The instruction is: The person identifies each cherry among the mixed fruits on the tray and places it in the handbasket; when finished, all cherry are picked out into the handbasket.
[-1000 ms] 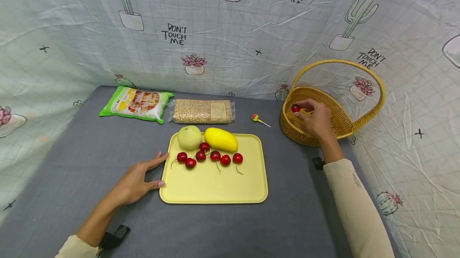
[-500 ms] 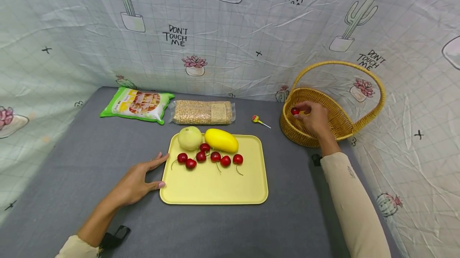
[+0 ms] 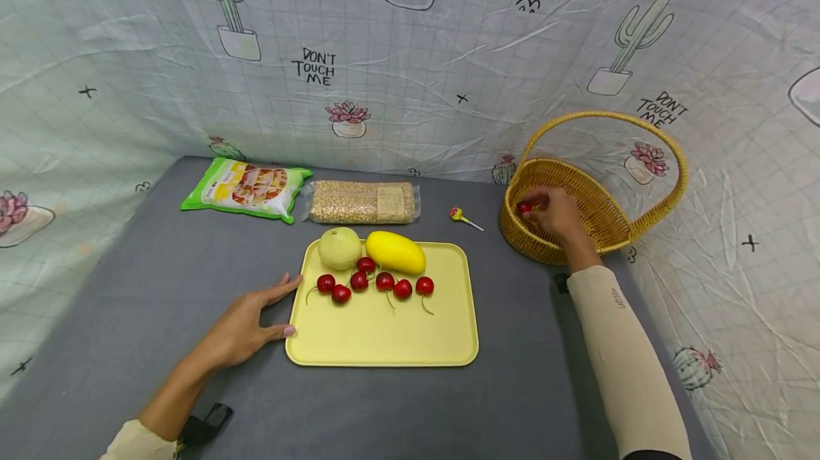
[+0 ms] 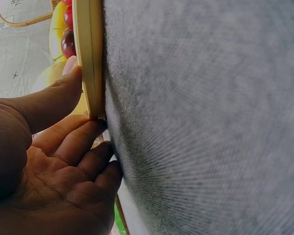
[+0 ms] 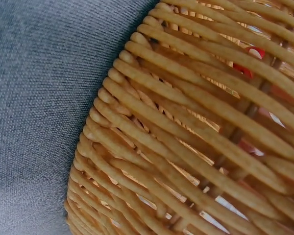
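The surface (image 3: 512,389) was covered in plain grey cloth, its fine weave visible in both wrist views. Near the middle a rectangular pale-yellow tray (image 3: 384,335) lay flat, one long side toward the person. Behind it, a clear plastic pack of grain (image 3: 352,202) lay lengthwise, a printed label toward its right end. Just left of that, near the back corner, was a green-and-white food bag (image 3: 250,188), slightly askew. Right of the pack lay a wrapped lollipop (image 3: 456,214), its stick slanting toward the person. Farther right, a golden wicker basket (image 3: 528,239) stood upright.
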A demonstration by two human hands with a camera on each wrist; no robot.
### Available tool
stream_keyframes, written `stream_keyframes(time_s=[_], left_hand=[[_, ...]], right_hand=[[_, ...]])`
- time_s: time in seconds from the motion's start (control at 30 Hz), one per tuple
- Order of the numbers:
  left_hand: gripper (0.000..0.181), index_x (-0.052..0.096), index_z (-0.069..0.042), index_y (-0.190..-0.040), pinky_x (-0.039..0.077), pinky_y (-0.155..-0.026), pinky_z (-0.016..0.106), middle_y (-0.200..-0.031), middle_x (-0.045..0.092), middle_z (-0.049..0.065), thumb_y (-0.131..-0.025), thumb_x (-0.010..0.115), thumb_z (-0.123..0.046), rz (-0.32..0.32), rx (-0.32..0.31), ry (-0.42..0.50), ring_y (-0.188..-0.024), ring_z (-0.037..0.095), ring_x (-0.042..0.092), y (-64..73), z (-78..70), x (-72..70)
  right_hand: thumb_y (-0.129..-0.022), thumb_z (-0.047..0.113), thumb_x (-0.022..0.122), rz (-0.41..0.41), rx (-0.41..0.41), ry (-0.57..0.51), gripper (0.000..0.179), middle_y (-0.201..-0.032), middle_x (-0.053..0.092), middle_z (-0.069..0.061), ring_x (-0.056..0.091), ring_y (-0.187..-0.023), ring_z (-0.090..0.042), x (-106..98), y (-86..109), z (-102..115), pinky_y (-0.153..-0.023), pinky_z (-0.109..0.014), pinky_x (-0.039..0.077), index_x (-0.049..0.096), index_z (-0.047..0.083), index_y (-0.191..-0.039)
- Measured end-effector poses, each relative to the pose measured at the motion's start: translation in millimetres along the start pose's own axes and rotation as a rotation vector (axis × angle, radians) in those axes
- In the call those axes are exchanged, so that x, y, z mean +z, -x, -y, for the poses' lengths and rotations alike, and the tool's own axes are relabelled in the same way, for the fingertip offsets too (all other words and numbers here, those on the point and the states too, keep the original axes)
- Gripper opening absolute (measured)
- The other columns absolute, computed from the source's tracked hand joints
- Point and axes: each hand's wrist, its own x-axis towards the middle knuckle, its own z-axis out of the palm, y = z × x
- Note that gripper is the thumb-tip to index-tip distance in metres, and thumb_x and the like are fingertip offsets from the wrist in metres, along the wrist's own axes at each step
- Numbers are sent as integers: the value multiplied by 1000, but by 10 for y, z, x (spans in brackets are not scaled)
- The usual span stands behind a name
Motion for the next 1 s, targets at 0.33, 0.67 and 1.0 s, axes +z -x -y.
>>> stream_keyframes(time_s=[0.33, 0.67, 1.0], left_hand=[[85, 46, -12, -163, 36, -116, 73, -166, 38, 27, -88, 87, -16, -2, 3, 3, -154, 54, 35, 1, 0, -1], [85, 46, -13, -163, 36, -116, 73, -166, 38, 27, -88, 87, -17, 4, -13, -4, -154, 53, 35, 0, -11, 2], [86, 46, -13, -163, 36, -116, 73, -167, 37, 27, -88, 87, -16, 5, -11, 1, -154, 54, 34, -12, -2, 4]], right_hand=[[-97, 8, 78, 40, -11, 21, 32, -127, 74, -26, 65, -121, -44, 31, -40, -38, -112, -63, 44, 73, 0, -128], [-99, 9, 76, 11, -18, 7, 34, -133, 71, -27, 63, -123, -46, -7, 20, 17, -108, -63, 48, 72, 0, -131], [-96, 11, 81, -222, -123, -21, 29, -121, 76, -25, 67, -112, -44, -110, 144, 142, -99, -61, 51, 77, -1, -122]])
